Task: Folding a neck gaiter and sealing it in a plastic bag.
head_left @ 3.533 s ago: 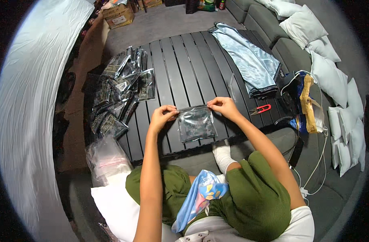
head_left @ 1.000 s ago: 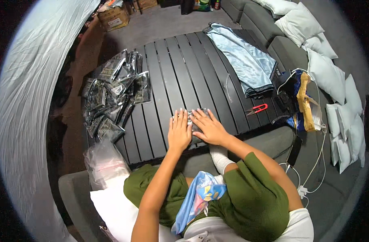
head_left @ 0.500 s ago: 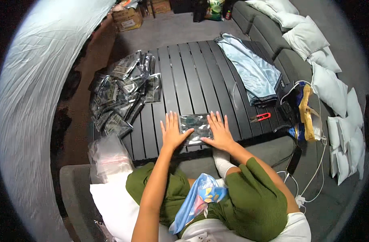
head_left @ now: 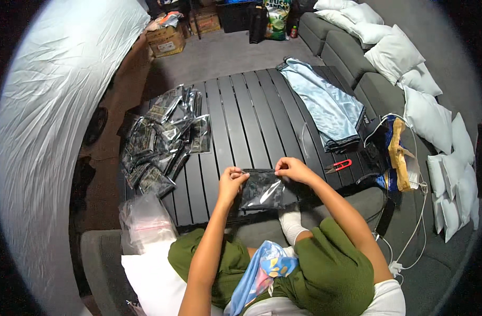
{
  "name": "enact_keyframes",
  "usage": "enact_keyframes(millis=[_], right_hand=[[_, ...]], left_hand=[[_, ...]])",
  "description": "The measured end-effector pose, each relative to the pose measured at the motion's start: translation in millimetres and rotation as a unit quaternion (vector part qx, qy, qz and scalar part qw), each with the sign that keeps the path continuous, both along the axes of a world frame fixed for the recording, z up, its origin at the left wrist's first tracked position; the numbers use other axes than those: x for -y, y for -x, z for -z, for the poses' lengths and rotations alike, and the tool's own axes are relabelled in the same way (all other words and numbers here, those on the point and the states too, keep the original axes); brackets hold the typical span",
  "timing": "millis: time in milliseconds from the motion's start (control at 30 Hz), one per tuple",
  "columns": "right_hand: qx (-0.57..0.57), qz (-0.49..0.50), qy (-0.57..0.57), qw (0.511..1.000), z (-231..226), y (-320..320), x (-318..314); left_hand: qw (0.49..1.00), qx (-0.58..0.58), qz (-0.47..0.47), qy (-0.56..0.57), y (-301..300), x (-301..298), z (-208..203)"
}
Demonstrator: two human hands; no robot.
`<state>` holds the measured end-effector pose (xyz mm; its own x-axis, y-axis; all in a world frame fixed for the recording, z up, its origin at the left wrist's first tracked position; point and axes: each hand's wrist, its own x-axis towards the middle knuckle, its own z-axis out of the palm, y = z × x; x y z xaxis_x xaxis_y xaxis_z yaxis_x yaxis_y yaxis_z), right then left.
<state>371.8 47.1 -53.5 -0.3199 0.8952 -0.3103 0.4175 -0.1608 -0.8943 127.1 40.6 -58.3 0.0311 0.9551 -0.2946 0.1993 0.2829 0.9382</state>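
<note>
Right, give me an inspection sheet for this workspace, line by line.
Surface: dark slatted table, mostly bare in the middle.
Job's things: clear plastic bag with dark contents, held up by its top edge at the table's near edge.
Clutter: pile of filled bags at left; folded pale blue cloth at right; red-handled snips; empty clear bags off the near left corner.
Hands: left hand and right hand pinch the bag's top corners.
Cables: white cables at right, off the table.
Surroundings: grey sofa with white pillows; cardboard box; large white sheet at left.

Bare slats (head_left: 251,126) between packets (head_left: 162,137), cloth (head_left: 325,108)
</note>
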Motion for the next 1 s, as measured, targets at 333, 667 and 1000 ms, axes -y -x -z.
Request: enact_keyframes(millis=[333,667,1000], right_hand=[[-0.115,0.058,0.074,0.989,-46,-6,1],[0.051,0.015,-0.138,0.989,-61,-44,24],[0.208,0.054,-0.407,0.888,-13,20,24]], left_hand=[[0.957,0.282,-0.060,0.020,21,0,-51],[0.967,-0.090,0.227,-0.073,70,2,-79],[0.854,-0.331,0.194,-0.351,-8,-6,-6]])
